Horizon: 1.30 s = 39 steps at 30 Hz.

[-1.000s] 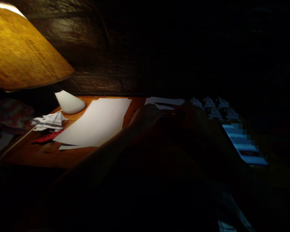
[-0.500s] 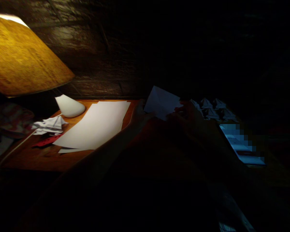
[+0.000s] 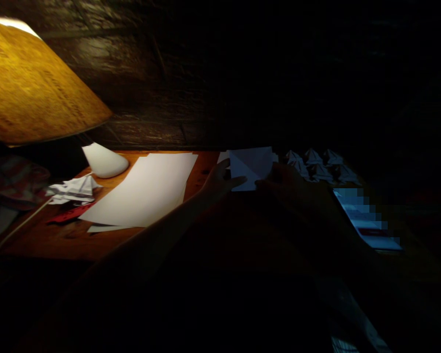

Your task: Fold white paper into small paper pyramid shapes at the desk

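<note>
A small square of white paper [image 3: 251, 165], with a diagonal crease showing, is held up between both hands over the dark middle of the table. My left hand [image 3: 220, 180] grips its left side, the thumb lying across the lower left of the sheet. At the lower right edge, my right hand [image 3: 279, 180] pinches the paper; most of that hand is lost in shadow. Behind the square, part of another white sheet [image 3: 223, 158] lies on the table. Several folded paper shapes [image 3: 321, 171] stand in rows just right of my right hand.
Large white sheets [image 3: 147, 189] lie stacked to the left. Near them are a crumpled-looking paper piece [image 3: 73, 189], a red object [image 3: 69, 214] and a lamp with a white base [image 3: 105, 161] and yellow shade [image 3: 40, 88]. A lit phone-like screen [image 3: 367, 220] lies at right.
The paper was nearly edge-on between my hands, then tilted with a corner upward. Now it is turned square to me and slightly lower, still held by both hands.
</note>
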Motion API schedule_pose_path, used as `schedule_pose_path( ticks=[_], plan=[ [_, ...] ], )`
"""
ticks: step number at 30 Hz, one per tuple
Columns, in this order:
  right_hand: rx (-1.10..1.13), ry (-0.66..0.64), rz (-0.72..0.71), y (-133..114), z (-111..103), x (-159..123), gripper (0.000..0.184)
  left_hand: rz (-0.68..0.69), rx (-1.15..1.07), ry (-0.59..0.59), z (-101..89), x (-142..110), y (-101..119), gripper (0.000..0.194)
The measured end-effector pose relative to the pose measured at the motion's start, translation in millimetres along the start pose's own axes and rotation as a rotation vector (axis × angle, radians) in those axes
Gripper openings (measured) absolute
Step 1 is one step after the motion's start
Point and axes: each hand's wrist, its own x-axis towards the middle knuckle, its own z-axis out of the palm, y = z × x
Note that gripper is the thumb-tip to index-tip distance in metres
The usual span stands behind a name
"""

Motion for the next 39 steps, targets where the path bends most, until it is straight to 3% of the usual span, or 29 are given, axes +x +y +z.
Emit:
schedule_pose_path(
  ticks=[5, 10, 15, 24, 39],
  plan=[
    [-0.198, -0.035, -0.054, 10.9, 2.7, 1.2, 0.008, -0.021, 0.237, -0.048, -1.2, 0.5, -11.9, 0.053],
    [-0.308, -0.006, -0.036, 24.6, 10.5, 2.4, 0.010, -0.041, 0.597, -0.074, 0.4, -6.8, -7.6, 0.041],
    [-0.367, 0.002, -0.109, 34.2, 15.8, 3.8, 0.014, -0.001, 0.890, -0.128, 1.0, -5.5, 1.8, 0.018],
    [-0.423, -0.062, -0.132, 24.8, 11.4, 3.6, 0.013, 0.061, 0.974, -0.148, 3.7, -7.9, -0.4, 0.014],
    [-0.380, -0.147, -0.105, 33.2, 6.1, 11.6, 0.015, 0.129, 0.968, -0.162, 2.2, -10.4, -6.4, 0.011]
  ],
)
